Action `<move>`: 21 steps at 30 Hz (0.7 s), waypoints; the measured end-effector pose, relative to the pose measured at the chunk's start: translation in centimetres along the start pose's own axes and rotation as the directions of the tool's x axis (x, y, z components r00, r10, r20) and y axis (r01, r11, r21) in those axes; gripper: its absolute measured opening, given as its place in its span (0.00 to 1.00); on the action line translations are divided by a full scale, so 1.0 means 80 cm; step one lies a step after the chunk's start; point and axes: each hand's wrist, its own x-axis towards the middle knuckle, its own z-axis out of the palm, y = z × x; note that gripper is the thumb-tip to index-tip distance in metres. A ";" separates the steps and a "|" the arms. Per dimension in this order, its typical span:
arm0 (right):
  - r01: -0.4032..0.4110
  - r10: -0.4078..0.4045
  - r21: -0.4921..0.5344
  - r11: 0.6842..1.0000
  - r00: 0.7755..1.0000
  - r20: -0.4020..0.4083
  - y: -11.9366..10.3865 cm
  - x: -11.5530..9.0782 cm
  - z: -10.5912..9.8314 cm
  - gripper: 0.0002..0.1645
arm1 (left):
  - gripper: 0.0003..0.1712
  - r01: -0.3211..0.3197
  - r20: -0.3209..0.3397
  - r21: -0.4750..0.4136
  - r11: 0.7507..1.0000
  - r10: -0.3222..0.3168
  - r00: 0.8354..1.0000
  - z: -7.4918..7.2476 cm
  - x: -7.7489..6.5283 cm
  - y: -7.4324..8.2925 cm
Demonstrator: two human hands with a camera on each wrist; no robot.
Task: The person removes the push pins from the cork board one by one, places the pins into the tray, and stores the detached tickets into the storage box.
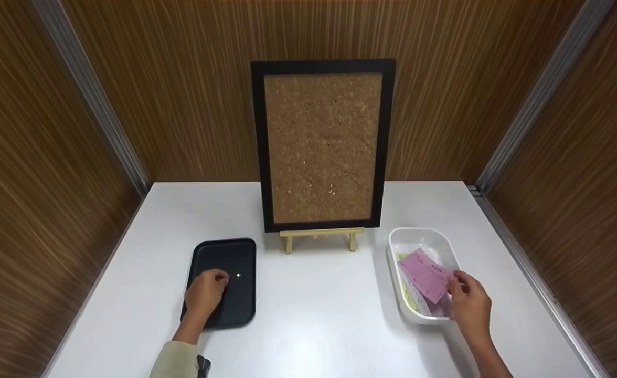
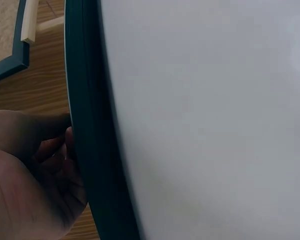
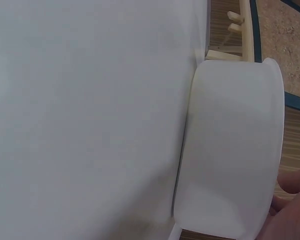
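Over the black tray (image 1: 243, 310), my left hand (image 1: 206, 291) has its thumb and fingers drawn together, pinching what looks like a small clear pin, mostly hidden by the fingertips. Another small shiny pin (image 1: 238, 275) lies on the tray just right of them. In the left wrist view the tray's wall partly covers the curled fingers (image 2: 55, 155). My right hand (image 1: 472, 304) pinches the right corner of a pink paper slip (image 1: 423, 274) with printed marks. The slip slants over a white plastic basin (image 1: 429, 234), where yellow and white papers (image 1: 411, 291) lie beneath it.
A black-framed cork board (image 1: 324, 142) with small holes and pale chips stands upright on a wooden easel (image 1: 321, 232) at the back. White tabletop (image 1: 308, 294) stretches between tray and basin. Wood-grain panels (image 1: 193, 94) enclose the back and sides.
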 end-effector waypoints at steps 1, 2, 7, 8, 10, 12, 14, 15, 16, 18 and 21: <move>0.009 -0.009 -0.023 1.000 1.000 -0.005 0.000 -0.001 0.000 0.25 | 0.06 -0.001 0.002 0.001 1.000 0.001 1.000 0.000 0.000 0.000; 0.029 -0.029 -0.051 0.998 1.000 -0.010 0.000 -0.001 -0.001 0.24 | 0.06 -0.002 0.004 0.003 1.000 0.002 1.000 0.000 0.000 0.000; 0.135 -0.154 -0.212 0.968 0.985 -0.074 -0.001 -0.009 -0.002 0.20 | 0.06 0.000 0.013 0.020 1.000 0.000 1.000 -0.002 -0.003 0.000; 0.151 -0.177 -0.243 0.958 0.980 -0.087 -0.002 -0.011 -0.003 0.19 | 0.06 0.001 0.015 0.022 1.000 -0.001 1.000 -0.003 -0.004 0.000; 0.165 -0.207 -0.297 0.940 0.971 -0.116 -0.004 -0.013 -0.004 0.17 | 0.06 0.002 0.017 0.023 1.000 -0.003 1.000 -0.005 -0.003 0.000; 0.175 -0.234 -0.338 0.925 0.962 -0.141 -0.006 -0.014 -0.005 0.16 | 0.06 0.003 0.015 0.019 1.000 -0.003 1.000 -0.007 -0.002 0.001; 0.179 -0.249 -0.358 0.916 0.955 -0.160 -0.007 -0.013 -0.007 0.15 | 0.07 0.006 0.012 0.013 1.000 -0.006 1.000 -0.010 -0.001 0.003; 0.182 -0.256 -0.362 0.914 0.952 -0.167 -0.007 -0.013 -0.007 0.15 | 0.07 0.005 0.009 0.011 1.000 -0.005 1.000 -0.010 -0.001 0.004; 0.184 -0.260 -0.363 0.913 0.951 -0.170 -0.007 -0.013 -0.008 0.15 | 0.08 0.000 0.003 0.008 1.000 0.000 1.000 -0.011 -0.001 0.005; 0.189 -0.263 -0.363 0.912 0.951 -0.165 -0.009 -0.014 -0.008 0.15 | 0.10 -0.018 -0.015 0.010 1.000 0.018 1.000 -0.012 -0.002 0.010; 0.208 -0.264 -0.335 0.919 0.956 -0.131 -0.018 -0.016 -0.005 0.15 | 0.15 -0.062 -0.054 0.027 0.998 0.064 0.997 -0.010 -0.005 0.023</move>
